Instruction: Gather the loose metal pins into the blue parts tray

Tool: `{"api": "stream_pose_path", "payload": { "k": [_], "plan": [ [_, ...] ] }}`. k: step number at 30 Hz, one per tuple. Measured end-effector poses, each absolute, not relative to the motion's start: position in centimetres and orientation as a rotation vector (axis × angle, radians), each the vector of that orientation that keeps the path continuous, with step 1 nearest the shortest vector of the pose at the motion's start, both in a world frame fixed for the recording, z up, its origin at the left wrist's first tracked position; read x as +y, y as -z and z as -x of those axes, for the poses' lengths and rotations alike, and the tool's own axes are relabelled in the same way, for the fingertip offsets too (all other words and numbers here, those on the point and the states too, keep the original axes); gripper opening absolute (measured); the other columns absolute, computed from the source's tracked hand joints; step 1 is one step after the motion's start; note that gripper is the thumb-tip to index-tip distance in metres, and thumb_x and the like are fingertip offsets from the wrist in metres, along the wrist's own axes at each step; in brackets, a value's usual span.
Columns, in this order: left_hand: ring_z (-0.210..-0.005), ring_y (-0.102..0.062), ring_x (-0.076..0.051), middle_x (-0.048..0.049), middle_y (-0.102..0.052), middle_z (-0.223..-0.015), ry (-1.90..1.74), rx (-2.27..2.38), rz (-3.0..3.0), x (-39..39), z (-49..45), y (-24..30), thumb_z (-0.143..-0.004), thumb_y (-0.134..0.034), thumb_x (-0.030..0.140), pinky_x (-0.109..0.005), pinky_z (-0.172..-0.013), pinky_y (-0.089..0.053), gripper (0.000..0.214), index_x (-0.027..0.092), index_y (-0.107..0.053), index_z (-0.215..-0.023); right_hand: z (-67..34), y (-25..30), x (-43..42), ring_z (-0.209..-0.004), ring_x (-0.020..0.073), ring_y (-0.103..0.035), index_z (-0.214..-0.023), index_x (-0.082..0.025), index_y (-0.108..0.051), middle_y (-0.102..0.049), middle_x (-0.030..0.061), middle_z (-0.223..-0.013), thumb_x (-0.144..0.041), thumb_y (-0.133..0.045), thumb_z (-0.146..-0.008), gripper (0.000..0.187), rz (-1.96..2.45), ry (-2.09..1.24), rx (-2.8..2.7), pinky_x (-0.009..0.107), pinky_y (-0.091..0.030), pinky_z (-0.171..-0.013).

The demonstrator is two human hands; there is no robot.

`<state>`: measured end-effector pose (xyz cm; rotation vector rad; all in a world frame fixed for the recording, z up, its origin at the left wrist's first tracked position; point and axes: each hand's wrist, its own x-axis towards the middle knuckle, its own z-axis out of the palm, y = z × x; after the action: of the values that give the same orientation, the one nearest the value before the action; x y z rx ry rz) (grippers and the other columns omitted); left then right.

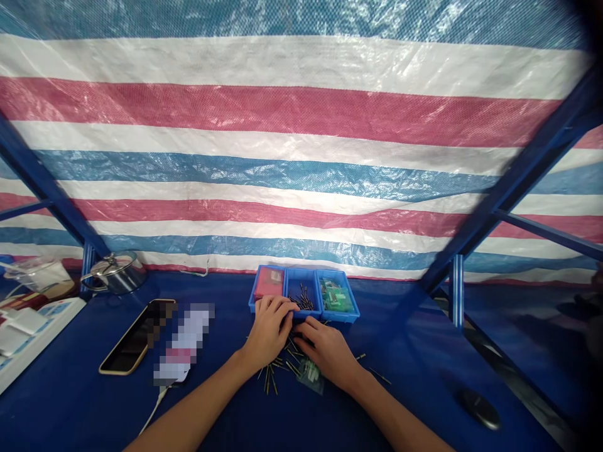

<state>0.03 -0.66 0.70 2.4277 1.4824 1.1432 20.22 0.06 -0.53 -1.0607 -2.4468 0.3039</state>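
Three blue bins (pixel 302 277) stand in a row; nearer, slender rods (pixel 270 380) — dark and brassy, too many to count — lie around the left hand (pixel 267 331) and right hand (pixel 326 346), beside one clear pouch (pixel 311 378). Fingers curl; whether they pinch anything, one cannot tell.

Sheet (pixel 301 113) facing me: broad stripes of blue, white and rosy red. Tabletop (pixel 400 402): deep blue. Bins (pixel 340 317): brighter blue. Pack (pixel 268 281) in the left bin: pinkish red. Packets (pixel 336 295) in the right: green. Slender rods (pixel 304 297): dark, some brassy. Phone (pixel 132 342): black, gold-edged. Pot (pixel 123 276): silver.
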Motion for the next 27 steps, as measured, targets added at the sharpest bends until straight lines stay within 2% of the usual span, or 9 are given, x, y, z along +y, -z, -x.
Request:
{"api": "stream_pose_path", "payload": {
  "k": [8, 18, 24, 27],
  "plan": [
    [-0.114, -0.055, -0.026, -0.0036, -0.069, -0.120, -1.156, 1.478, -2.421, -0.65, -0.08, -0.66, -0.109, -0.049, 0.019, -0.043, -0.096, -0.041, 0.023, 0.029, -0.067, -0.120, -20.21, 0.46, -0.01, -0.072, 0.0153, -0.066, -0.094, -0.024, -0.061, -0.067, -0.0023, -0.092, -0.015, -0.066, -0.099, 0.011, 1.083, -0.336, -2.458, 0.025, -0.040, -0.060],
    [-0.114, -0.056, -0.026, -0.0037, -0.069, -0.119, -1.163, 1.475, -2.433, -0.59, -0.05, -0.56, -0.108, -0.051, 0.018, -0.044, -0.096, -0.041, 0.024, 0.028, -0.068, -0.121, -20.15, 0.43, 0.05, -0.066, 0.0152, -0.060, -0.096, -0.025, -0.052, -0.063, -0.0045, -0.080, -0.021, -0.053, -0.105, 0.010, 1.052, -0.563, -2.242, 0.025, -0.040, -0.062],
    [-0.114, -0.056, -0.026, -0.0041, -0.069, -0.119, -1.169, 1.489, -2.448, -0.56, -0.08, -0.64, -0.108, -0.052, 0.018, -0.044, -0.095, -0.042, 0.023, 0.028, -0.068, -0.119, -20.30, 0.72, 0.11, -0.064, 0.0141, -0.058, -0.093, -0.025, -0.052, -0.059, -0.0062, -0.075, -0.020, -0.055, -0.103, 0.012, 1.024, -0.622, -2.124, 0.024, -0.040, -0.061],
    [-0.113, -0.057, -0.025, -0.0040, -0.070, -0.118, -1.157, 1.502, -2.455, -0.59, -0.10, -0.72, -0.107, -0.052, 0.017, -0.043, -0.094, -0.043, 0.023, 0.028, -0.068, -0.119, -20.39, 0.50, 0.05, -0.067, 0.0146, -0.059, -0.101, -0.025, -0.056, -0.062, -0.0038, -0.082, -0.018, -0.053, -0.103, 0.008, 1.011, -0.572, -2.082, 0.025, -0.042, -0.063]
  ]
}}
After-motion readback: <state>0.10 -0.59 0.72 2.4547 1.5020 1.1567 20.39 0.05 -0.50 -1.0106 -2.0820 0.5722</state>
